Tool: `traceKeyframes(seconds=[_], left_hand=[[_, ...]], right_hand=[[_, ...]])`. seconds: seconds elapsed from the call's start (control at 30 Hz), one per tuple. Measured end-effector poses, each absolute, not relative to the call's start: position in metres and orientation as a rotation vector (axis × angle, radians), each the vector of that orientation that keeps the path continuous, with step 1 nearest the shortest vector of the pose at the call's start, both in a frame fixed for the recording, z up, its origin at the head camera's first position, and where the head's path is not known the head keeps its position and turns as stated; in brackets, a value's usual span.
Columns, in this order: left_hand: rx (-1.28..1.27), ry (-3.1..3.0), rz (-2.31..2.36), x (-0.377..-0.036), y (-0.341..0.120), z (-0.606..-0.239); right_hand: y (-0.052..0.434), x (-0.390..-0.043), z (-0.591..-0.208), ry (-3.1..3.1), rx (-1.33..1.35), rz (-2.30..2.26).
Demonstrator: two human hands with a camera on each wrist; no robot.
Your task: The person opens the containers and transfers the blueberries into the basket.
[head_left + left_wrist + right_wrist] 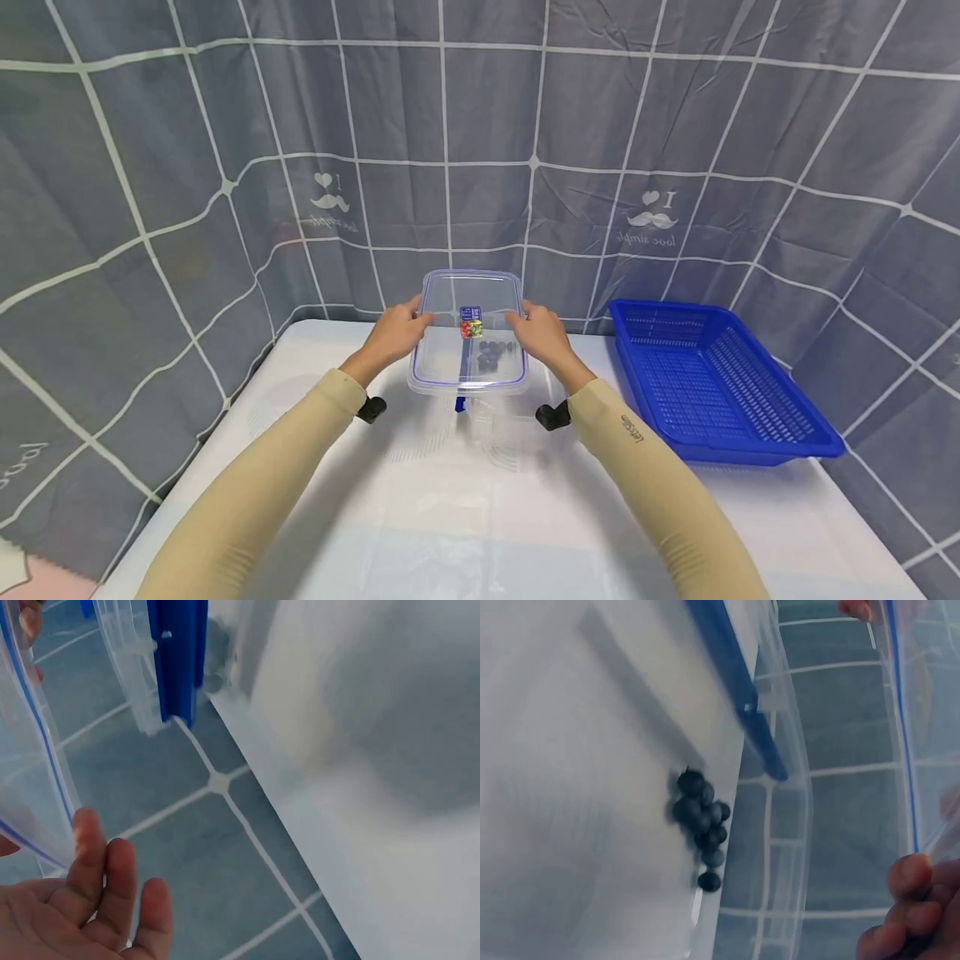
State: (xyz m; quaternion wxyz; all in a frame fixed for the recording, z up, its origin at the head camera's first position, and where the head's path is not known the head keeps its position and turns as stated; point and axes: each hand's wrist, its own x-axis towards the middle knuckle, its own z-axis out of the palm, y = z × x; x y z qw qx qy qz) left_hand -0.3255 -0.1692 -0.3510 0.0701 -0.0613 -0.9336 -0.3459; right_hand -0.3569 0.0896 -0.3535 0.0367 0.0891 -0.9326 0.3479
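My left hand grips the left edge of a clear plastic lid with a blue-lined rim and a small colourful label. On its right edge, my right hand holds the same lid, thumb on the upper face. The lid is tilted and raised above the table. Beneath it, partly seen through the plastic, are a clear container with a long blue bar and a cluster of dark round fruits, grapes or blueberries. Left fingers show beside the lid's rim in the left wrist view.
A blue perforated basket stands on the right of the white table. Behind the table hangs a grey curtain with white grid lines. Each wrist wears a small black device.
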Motion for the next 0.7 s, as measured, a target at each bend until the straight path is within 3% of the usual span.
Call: traceKeyframes(seconds=[0.7], left_hand=[[0.046, -2.938, -1.319, -0.316, -0.247, -0.361]], right_hand=[[0.002, -0.362, -0.349, -3.107, 0.247, 0.85]])
